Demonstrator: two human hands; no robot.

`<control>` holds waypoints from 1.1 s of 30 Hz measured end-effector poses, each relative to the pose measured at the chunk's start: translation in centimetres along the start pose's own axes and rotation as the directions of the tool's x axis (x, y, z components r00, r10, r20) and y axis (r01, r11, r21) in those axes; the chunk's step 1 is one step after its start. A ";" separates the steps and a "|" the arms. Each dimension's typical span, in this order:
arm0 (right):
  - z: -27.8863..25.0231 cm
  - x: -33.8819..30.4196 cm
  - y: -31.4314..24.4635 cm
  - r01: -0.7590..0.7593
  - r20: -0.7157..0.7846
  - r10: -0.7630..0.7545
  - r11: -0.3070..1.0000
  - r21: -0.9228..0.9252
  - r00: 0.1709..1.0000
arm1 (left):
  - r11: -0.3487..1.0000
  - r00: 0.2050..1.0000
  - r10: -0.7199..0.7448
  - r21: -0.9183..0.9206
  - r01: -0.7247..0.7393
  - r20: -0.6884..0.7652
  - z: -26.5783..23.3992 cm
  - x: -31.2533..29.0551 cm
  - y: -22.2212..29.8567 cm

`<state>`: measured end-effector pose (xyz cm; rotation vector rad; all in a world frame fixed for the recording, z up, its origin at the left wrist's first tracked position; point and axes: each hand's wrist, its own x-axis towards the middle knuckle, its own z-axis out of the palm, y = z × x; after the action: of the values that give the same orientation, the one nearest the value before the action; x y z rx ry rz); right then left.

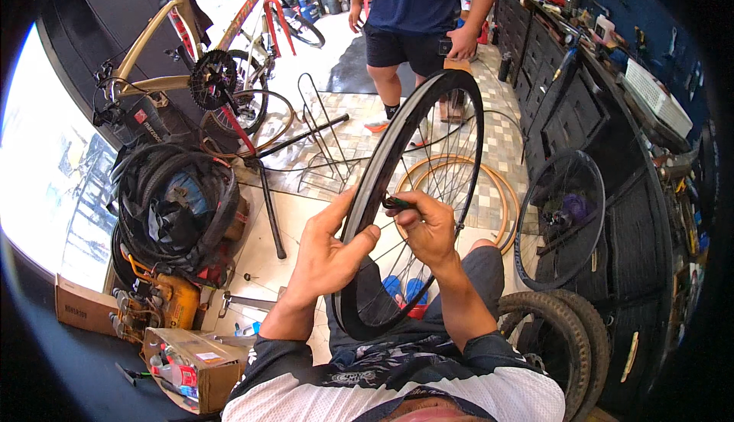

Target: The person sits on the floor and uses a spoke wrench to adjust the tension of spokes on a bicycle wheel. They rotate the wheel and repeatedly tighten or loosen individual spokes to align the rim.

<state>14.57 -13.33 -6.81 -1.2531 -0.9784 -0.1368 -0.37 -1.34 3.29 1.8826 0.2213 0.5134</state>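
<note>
A bicycle wheel (392,137) with a black rim and thin dark spokes stands upright and tilted in front of my torso. A pale strip runs along the rim's outer face. My left hand (325,254) is closed on the near-left side of the rim, its thumb across the outer face. On the inner side of the rim, my right hand (430,231) pinches a small dark tool with a green part (394,203) close to the spoke ends. My fingers partly cover this tool, so its exact shape and whether it touches a spoke are hidden.
Another person (413,9) stands just beyond the wheel. A loose wheel (523,231) leans against black drawers (634,231) at right, near knobby tyres (592,330). Left are a tyre pile (225,208), an orange machine (182,303) and a cardboard box (214,384). Tan-edged tyres (505,193) lie on the floor.
</note>
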 end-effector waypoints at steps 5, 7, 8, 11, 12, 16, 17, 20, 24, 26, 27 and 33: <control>0.4 -0.7 0.2 0.096 -0.040 -0.100 0.992 -0.085 0.994 | 0.999 0.999 0.026 -0.039 -0.028 -0.031 0.3 0.2 -0.4; 0.2 -1.3 1.0 -0.092 -0.110 0.104 0.990 0.106 0.988 | 0.994 0.996 0.093 0.063 -0.092 -0.016 0.2 0.3 -0.3; 0.3 -1.4 1.0 -0.180 -0.127 0.209 0.961 0.208 0.970 | 0.986 0.992 0.125 0.115 -0.123 -0.008 0.0 0.4 -0.3; -0.2 -0.7 0.8 -0.140 -0.033 0.147 0.979 0.150 0.989 | 0.970 0.986 0.164 0.177 -0.167 0.032 -0.2 0.5 0.6; -0.3 -0.5 0.7 -0.124 -0.001 0.125 0.984 0.132 0.992 | 0.973 0.986 0.165 0.159 -0.168 0.028 -0.2 0.6 0.6; 0.2 0.1 -0.8 -0.080 -0.043 0.077 0.993 -0.081 0.996 | 0.982 0.989 0.144 0.124 -0.145 0.018 0.1 0.5 0.3; 0.6 0.5 -0.9 -0.022 -0.100 0.012 0.995 -0.096 0.995 | 0.984 0.991 0.132 0.117 -0.134 0.026 0.2 0.7 0.1; 0.9 0.9 -1.5 -0.062 -0.112 0.049 0.991 -0.118 0.993 | 0.988 0.993 -0.108 -0.105 0.112 0.048 0.2 -0.3 0.1; 1.2 3.8 -1.1 -0.163 -0.180 0.132 0.972 -0.171 0.975 | 0.894 0.982 0.139 -0.443 -0.070 0.126 0.0 -3.3 -4.9; 1.1 5.3 0.4 -0.222 -0.263 0.202 0.974 -0.049 0.943 | 0.819 0.996 0.042 -0.574 0.008 0.075 1.1 -4.7 -4.9; 0.7 5.4 1.3 -0.203 -0.236 0.192 0.979 -0.023 0.953 | 0.807 0.996 -0.006 -0.587 0.059 0.092 1.2 -4.7 -4.0; -1.7 6.0 3.1 -0.181 -0.119 0.217 0.949 0.258 0.969 | 0.818 0.979 -0.036 -0.557 0.145 0.201 -0.2 -2.3 -0.7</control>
<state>20.98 -11.15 -4.96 -1.0901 -0.7126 0.0498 -2.46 -1.81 2.19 1.3089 0.0250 0.2919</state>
